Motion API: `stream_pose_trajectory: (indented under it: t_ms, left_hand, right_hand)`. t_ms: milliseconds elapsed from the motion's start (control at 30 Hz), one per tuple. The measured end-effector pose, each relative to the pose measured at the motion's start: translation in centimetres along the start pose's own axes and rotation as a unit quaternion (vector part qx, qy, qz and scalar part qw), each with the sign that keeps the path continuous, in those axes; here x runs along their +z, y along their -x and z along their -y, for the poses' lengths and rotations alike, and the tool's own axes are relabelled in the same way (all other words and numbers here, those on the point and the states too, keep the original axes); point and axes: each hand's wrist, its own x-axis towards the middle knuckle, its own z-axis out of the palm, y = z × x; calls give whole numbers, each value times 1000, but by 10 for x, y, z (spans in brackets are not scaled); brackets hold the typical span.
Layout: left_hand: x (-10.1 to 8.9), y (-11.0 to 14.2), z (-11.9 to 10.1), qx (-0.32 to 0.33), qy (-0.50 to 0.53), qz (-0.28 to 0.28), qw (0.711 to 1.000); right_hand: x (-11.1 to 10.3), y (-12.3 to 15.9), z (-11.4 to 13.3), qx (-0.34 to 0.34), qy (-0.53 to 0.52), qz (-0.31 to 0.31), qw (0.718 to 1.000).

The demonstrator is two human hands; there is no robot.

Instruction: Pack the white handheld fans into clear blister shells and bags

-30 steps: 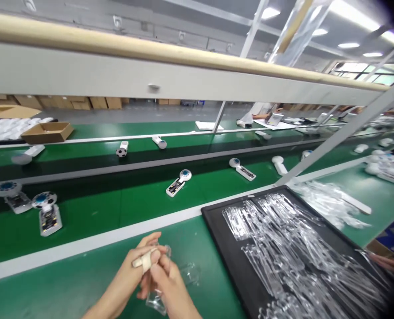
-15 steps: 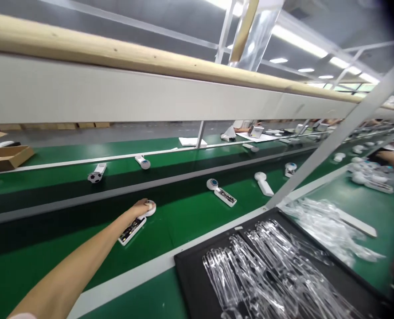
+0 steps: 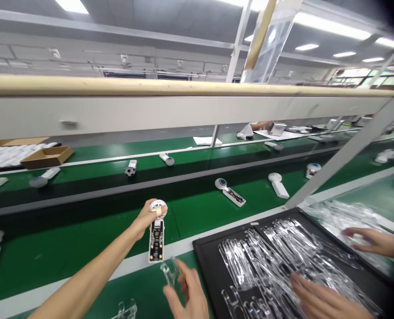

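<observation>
White fan (image 3: 156, 241) on the green belt (image 3: 83, 235), at 6 o'clock, its round head inside the left hand (image 3: 148, 217), fingers curled around it. Clear plastic part (image 3: 169, 271) just below, pinched between thumb and fingers of the right hand (image 3: 186, 294). At 4 o'clock, a black tray (image 3: 201, 261) of clear parts (image 3: 270, 266), with another person's hands (image 3: 372, 241) on them.

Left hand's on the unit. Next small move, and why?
Probably bring the clear plastic piece in the right hand up to the exposed circuit board, since the left hand grips the white round head and the piece is close by.
</observation>
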Motion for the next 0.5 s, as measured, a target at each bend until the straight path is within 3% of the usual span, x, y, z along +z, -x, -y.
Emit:
stream_pose_trajectory:
  t_ms: [100, 233, 333, 500]
  left_hand:
    - [-10, 53, -4, -11, 109, 43, 993]
    - [-20, 101, -3, -16, 204, 48, 978]
    - [-28, 120, 0, -19, 220, 30, 975]
    - [-37, 141, 7, -34, 220, 24, 975]
  right_hand:
    - [21, -13, 28, -104, 110, -94, 984]
    - [36, -9, 52, -186, 223, -118, 949]
    - [40, 7, 58, -202, 265, -125, 935]
    - [44, 31, 65, -193, 270, -100, 938]
